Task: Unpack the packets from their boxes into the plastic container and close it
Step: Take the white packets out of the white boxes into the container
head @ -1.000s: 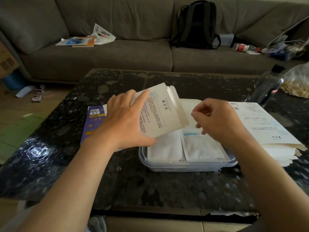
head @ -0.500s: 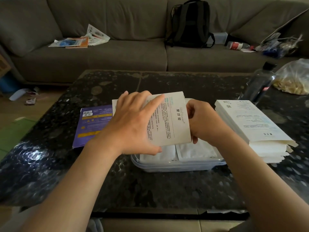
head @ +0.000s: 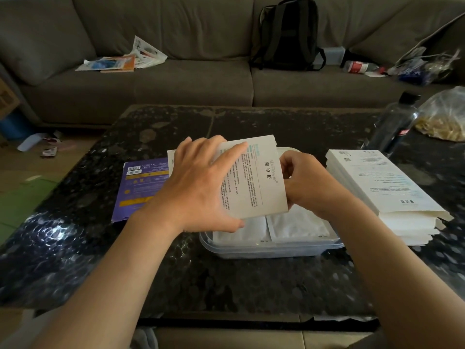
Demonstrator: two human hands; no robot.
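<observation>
Cardboard, thin and light: the white box (head: pixel 254 177) is held by the left hand (head: pixel 201 187) flat across it and the right hand (head: pixel 299 182) pinching its end, over the plastic container (head: pixel 271 250) near the table's (head: pixel 226 280) front edge; hold the edges softly, it looks bendy

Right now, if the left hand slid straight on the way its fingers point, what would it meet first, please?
Likely the right hand, gripping the opposite edge of the white box that the left hand holds; depth is uncertain.
</observation>
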